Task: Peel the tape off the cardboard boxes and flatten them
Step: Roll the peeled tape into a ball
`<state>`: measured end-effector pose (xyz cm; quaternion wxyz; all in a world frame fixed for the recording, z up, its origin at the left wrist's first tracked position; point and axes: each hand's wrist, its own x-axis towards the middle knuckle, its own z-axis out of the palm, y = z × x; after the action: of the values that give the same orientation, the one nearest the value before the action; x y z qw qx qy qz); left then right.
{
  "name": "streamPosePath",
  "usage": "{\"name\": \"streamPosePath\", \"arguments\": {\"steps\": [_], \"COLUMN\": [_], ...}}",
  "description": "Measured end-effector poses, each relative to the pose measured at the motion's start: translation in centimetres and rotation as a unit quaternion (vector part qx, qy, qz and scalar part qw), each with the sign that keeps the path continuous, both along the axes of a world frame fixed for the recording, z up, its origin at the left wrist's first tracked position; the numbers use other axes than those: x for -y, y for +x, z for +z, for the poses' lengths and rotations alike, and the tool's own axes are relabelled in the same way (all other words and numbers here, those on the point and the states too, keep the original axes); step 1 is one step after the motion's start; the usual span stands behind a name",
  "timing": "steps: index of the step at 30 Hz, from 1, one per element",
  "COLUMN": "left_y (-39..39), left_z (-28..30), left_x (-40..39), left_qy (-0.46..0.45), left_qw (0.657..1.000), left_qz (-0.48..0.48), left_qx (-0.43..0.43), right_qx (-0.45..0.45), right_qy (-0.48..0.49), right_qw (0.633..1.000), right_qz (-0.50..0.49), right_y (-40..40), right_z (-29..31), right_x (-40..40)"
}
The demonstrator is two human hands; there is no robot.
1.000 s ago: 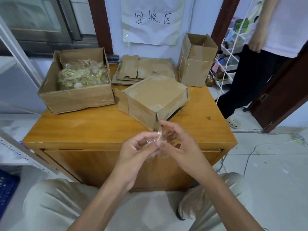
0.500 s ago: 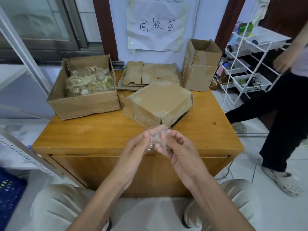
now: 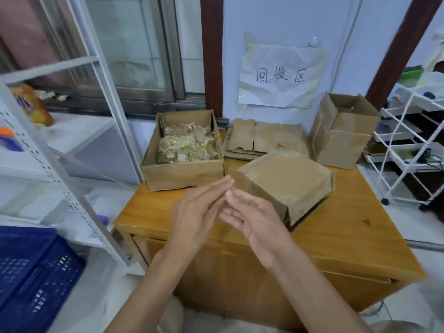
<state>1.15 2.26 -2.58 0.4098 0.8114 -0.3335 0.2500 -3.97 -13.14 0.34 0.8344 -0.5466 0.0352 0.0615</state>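
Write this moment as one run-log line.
left hand: open, palm toward right | right hand: open | tape: not seen | closed box: unflattened on table

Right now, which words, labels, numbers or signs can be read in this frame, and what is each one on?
"回收区": handwritten on the crumpled paper sheet taped to the wall behind the wooden table.
Orange packet on the shelf at far left: it carries purple print, too blurred to read.
Cardboard boxes: no legible print shows on any of them.
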Motion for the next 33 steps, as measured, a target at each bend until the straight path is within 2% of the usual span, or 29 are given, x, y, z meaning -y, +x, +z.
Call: {"name": "streamPosePath", "arguments": {"steps": [2,4,5,7,8,10,13,17,19,22,23,24,26,33], "left_y": [0.3,0.3,0.4,1.0,1.6,3.0,5.5,8.8,10.3,11.7,12.0,12.1,12.1,11.9], "left_z": [0.4,0.9,1.3,2.1,2.3,2.7,3.0,3.2,3.1,2.9,2.8,2.7,2.6,4.1], "left_x": [-0.6,-1.5,-2.0,-3.1,-3.8,-5.6,-9.0,-12.3,-13.1,-13.6,-13.7,-13.7,-13.5,-10.1], "left_qy": [0.059,0.088,0.073,-0.019,-0.061,-0.093,-0.06,0.03,0.085,0.138,0.141,0.143,0.149,0.166], "left_qw": [0.995,0.988,0.984,0.966,0.961,0.965,0.982,0.984,0.977,0.97,0.969,0.969,0.969,0.973], "left_qz": [-0.049,-0.061,-0.072,-0.108,-0.108,-0.062,0.049,0.127,0.157,0.169,0.168,0.167,0.169,0.14], "left_qx": [-0.065,-0.113,-0.149,-0.232,-0.247,-0.235,-0.175,-0.124,-0.119,-0.111,-0.111,-0.11,-0.105,-0.077], "right_qx": [0.014,0.021,0.023,0.031,0.036,0.04,0.076,0.182,0.197,0.209,0.198,0.188,0.18,0.169], "right_qy": [-0.015,-0.04,-0.053,-0.077,-0.092,-0.121,-0.227,-0.454,-0.534,-0.663,-0.683,-0.692,-0.687,-0.681], "right_qw": [0.999,0.998,0.997,0.996,0.995,0.992,0.971,0.872,0.822,0.711,0.693,0.686,0.693,0.711], "right_qz": [-0.048,-0.052,-0.048,-0.029,-0.016,0.008,0.018,0.009,0.037,0.104,0.118,0.127,0.124,0.042], "right_y": [1.2,2.7,3.5,5.4,6.5,9.1,14.4,22.4,25.4,27.7,27.8,27.8,27.8,25.9], "right_z": [0.0,0.1,0.2,0.4,0.7,1.9,4.6,5.5,4.6,2.5,2.1,1.9,2.1,6.3], "right_x": [-0.7,-1.6,-2.0,-2.7,-3.1,-3.5,-4.2,-6.0,-6.9,-8.0,-8.1,-8.2,-7.9,-2.1]}}
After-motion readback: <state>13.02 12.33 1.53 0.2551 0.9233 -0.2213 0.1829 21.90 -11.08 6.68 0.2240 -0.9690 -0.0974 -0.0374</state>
